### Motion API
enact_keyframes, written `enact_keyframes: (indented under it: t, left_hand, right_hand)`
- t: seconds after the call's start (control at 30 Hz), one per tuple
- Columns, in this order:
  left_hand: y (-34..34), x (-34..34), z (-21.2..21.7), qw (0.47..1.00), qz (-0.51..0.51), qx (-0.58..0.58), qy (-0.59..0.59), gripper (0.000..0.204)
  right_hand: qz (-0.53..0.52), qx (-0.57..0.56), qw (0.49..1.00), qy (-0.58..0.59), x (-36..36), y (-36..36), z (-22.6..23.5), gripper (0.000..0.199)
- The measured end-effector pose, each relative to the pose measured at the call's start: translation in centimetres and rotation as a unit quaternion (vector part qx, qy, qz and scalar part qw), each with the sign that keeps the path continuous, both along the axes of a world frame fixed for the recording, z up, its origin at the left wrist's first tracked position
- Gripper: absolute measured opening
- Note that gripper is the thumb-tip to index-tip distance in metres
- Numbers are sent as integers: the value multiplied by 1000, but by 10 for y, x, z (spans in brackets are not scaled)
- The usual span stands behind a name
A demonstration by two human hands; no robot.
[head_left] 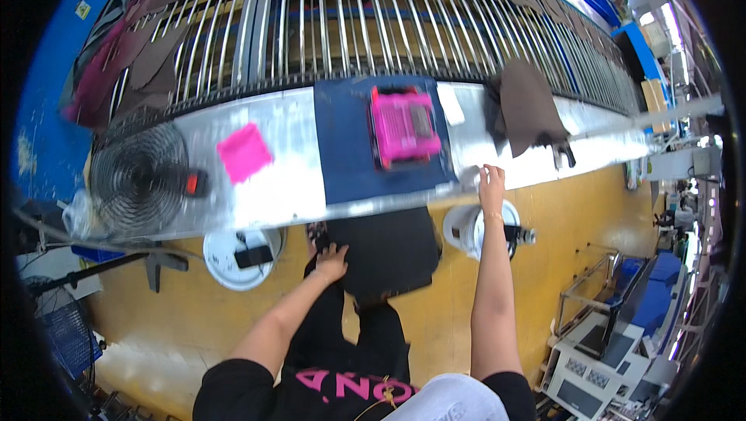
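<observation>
My left hand (332, 263) rests at the left edge of a black, flat, roughly rectangular piece (388, 250) over my lap, its fingers apart. What that piece is made of is hard to tell. My right hand (492, 192) reaches to the front edge of the metal table (287, 141), fingers stretched out. Beside its fingertips is a small pale thing (470, 178), too blurred to name. A bright pink box-like object with red corners (404, 127) sits on a dark blue mat (342, 149). To the left lies a pink cloth square (245, 152).
A round fan with a wire guard (140, 176) stands at the table's left end. Brown fabric pieces (528, 106) hang at the right and lie on the metal rod rack (373, 17) behind. White buckets (241, 258) stand below the table; a phone-like black object lies on the left one.
</observation>
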State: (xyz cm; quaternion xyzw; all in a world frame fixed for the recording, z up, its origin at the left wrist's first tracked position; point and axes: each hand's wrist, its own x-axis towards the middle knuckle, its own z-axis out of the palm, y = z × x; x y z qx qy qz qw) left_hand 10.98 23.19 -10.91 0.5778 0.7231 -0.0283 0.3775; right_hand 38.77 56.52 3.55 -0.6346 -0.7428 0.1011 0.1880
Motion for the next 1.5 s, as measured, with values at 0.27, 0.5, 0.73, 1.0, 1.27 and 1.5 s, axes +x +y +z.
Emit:
enact_keyframes:
  t: [0.27, 0.5, 0.73, 1.0, 1.27, 1.5]
  left_hand:
    - [108, -40, -92, 966, 221, 135, -19, 45]
    - [105, -50, -76, 969, 238, 53, -49, 45]
    - [87, -49, -50, 964, 254, -7, -77, 46]
    - [94, -42, -30, 974, 212, -18, -79, 46]
    - [147, -19, -41, 986, 157, 24, -45, 47]
    - [174, 5, -70, 994, 94, 59, -19, 48]
  right_hand:
    - [-50, 55, 988, -137, -30, 53, -29, 38]
    - [-66, 28, 989, -128, -32, 54, -27, 36]
    - [-62, 25, 988, -141, -30, 60, -28, 37]
    - [-72, 13, 985, -153, -19, 51, -31, 41]
    - [-49, 4, 985, -165, -24, 55, -34, 42]
    - [-4, 41, 992, -117, -19, 49, -40, 42]
